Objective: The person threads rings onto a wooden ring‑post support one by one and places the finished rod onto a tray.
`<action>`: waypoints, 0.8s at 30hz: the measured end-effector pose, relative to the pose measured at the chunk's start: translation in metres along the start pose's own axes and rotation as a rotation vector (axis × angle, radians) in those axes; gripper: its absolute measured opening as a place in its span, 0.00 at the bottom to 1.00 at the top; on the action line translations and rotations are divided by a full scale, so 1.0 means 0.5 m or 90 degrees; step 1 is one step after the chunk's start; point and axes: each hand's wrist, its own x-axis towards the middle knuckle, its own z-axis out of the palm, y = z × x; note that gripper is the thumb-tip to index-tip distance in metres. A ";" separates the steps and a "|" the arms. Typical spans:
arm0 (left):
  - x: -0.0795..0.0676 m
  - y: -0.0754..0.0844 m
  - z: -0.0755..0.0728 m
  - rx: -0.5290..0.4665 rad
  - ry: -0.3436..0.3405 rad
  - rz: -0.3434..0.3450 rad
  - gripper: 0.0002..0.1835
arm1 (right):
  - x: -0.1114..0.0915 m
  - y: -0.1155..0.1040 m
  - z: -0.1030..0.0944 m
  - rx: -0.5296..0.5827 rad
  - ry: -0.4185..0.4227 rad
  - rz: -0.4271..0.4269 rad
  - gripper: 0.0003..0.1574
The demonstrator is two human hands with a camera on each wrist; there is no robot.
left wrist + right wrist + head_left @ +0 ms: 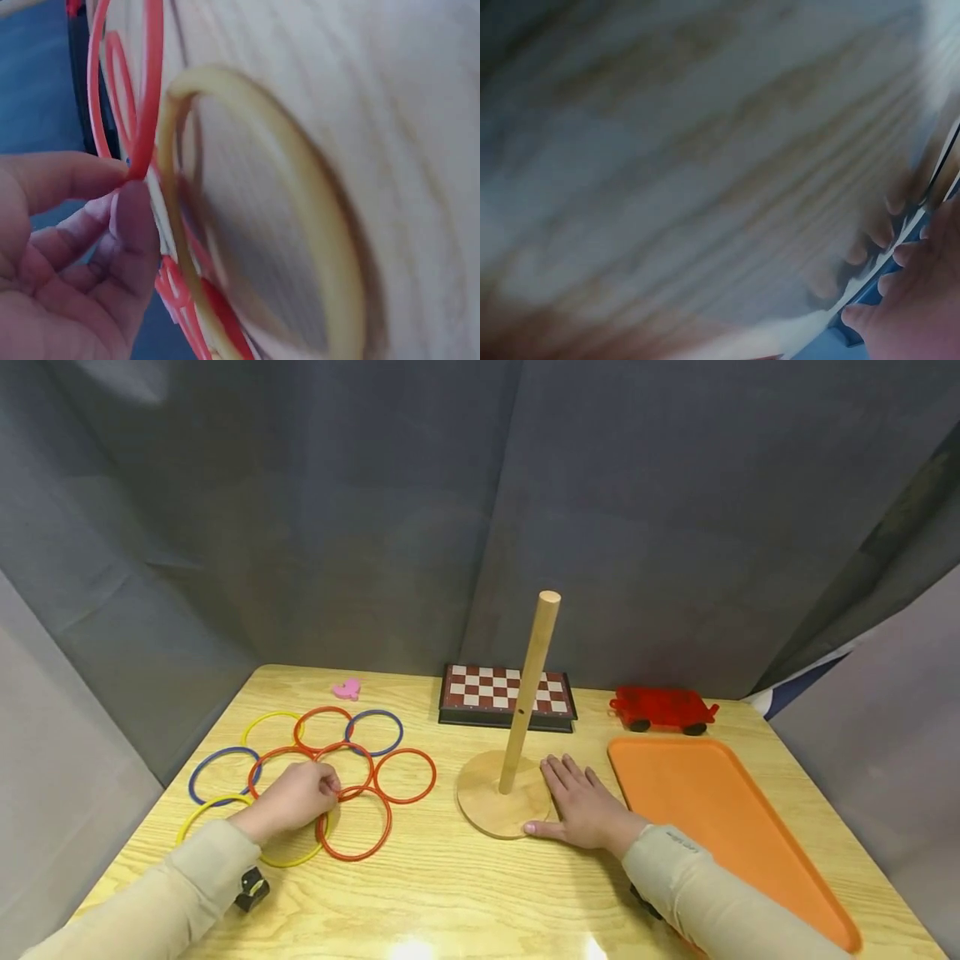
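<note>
On the left of the table, in the head view, my left hand pinches a red ring between thumb and fingertips. The left wrist view has this red ring at the fingertips, with a yellow ring lying beside it. Around that hand lie several red, blue and yellow rings, some overlapping; one red ring sits furthest right. A wooden peg stands upright on a round wooden base. My right hand rests at the right edge of the base, fingers spread. Its own wrist view is mostly blurred tabletop.
Behind the peg lies a chessboard box. A red toy wagon stands at the back right, with an orange tray in front of it. A pink toy figure lies at the back left. Grey curtains surround the table.
</note>
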 end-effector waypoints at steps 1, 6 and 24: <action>0.000 0.000 -0.004 -0.004 -0.004 0.005 0.04 | 0.001 0.001 0.000 -0.004 0.000 -0.003 0.72; 0.005 0.005 -0.023 -0.090 -0.029 -0.016 0.05 | 0.005 0.000 -0.004 -0.039 -0.007 -0.006 0.72; 0.104 0.252 -0.230 -0.554 -0.031 0.010 0.07 | 0.002 -0.014 -0.024 -0.052 -0.043 0.006 0.68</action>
